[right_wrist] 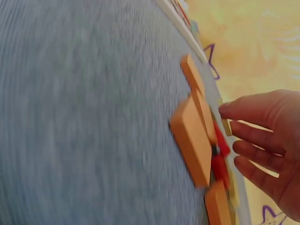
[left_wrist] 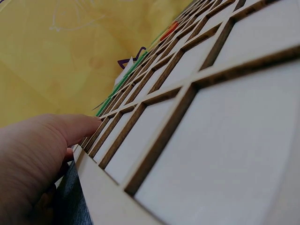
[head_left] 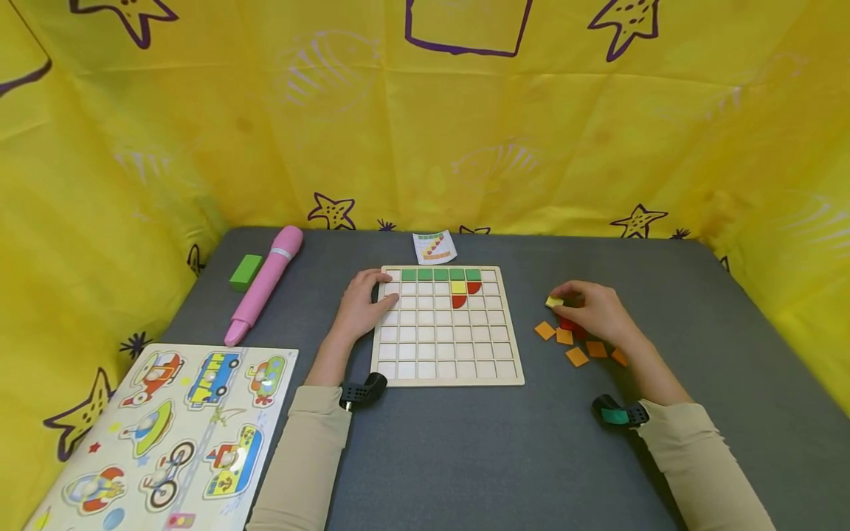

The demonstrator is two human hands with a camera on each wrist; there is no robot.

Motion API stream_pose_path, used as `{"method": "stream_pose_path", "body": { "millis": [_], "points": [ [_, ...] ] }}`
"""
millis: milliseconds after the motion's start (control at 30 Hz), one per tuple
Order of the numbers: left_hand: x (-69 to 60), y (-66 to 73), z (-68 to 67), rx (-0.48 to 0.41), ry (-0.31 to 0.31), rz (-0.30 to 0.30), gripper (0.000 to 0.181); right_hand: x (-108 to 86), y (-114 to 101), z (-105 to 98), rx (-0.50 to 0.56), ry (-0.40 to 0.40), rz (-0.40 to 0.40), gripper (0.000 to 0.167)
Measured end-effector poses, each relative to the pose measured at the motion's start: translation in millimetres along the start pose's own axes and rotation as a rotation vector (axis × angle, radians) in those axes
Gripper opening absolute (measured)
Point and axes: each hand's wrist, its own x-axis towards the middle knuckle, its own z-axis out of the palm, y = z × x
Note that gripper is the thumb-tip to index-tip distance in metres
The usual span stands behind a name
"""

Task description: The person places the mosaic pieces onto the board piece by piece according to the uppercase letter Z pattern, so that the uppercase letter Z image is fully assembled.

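Observation:
A wooden grid board point(head_left: 434, 332) with white cells lies in the middle of the table. My left hand point(head_left: 361, 304) holds its left edge; in the left wrist view the thumb point(left_wrist: 82, 127) lies over the rim. Green tiles point(head_left: 441, 275) line the top row, with a yellow tile point(head_left: 458, 287) and two red quarter-round tiles point(head_left: 459, 302) below. To the right of the board, my right hand point(head_left: 596, 310) pinches a yellow tile point(head_left: 553, 302) between thumb and fingers. Just beneath are several orange tiles point(head_left: 577, 358) and red tiles point(head_left: 568, 324), partly covered by the hand.
A small picture card point(head_left: 434, 248) lies behind the board. At the left are a pink microphone-shaped stick point(head_left: 263, 286), a green block point(head_left: 246, 272) and a vehicle puzzle board point(head_left: 159, 435). Yellow cloth point(head_left: 425, 133) surrounds the grey table point(head_left: 465, 457) on the back and sides.

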Motion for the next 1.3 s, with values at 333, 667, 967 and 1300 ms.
{"method": "stream_pose_path", "body": {
  "millis": [333,667,967,1300],
  "points": [
    [-0.2,-0.2,0.2,-0.003,-0.001,0.002,0.041,16.8,-29,22,0.159,-0.025,-0.045,0.026],
    [-0.6,-0.5,-0.4,-0.006,-0.004,0.003,0.041,38.2,-68,47,0.241,-0.059,-0.073,0.028],
    [0.1,-1.3,-0.2,-0.002,0.002,0.007,0.040,54.4,-98,70,0.253,-0.096,-0.213,0.018],
    [-0.2,-1.6,-0.4,-0.008,-0.003,0.009,0.040,68.3,-122,84,0.161,-0.161,-0.295,0.018]
  ]
}}
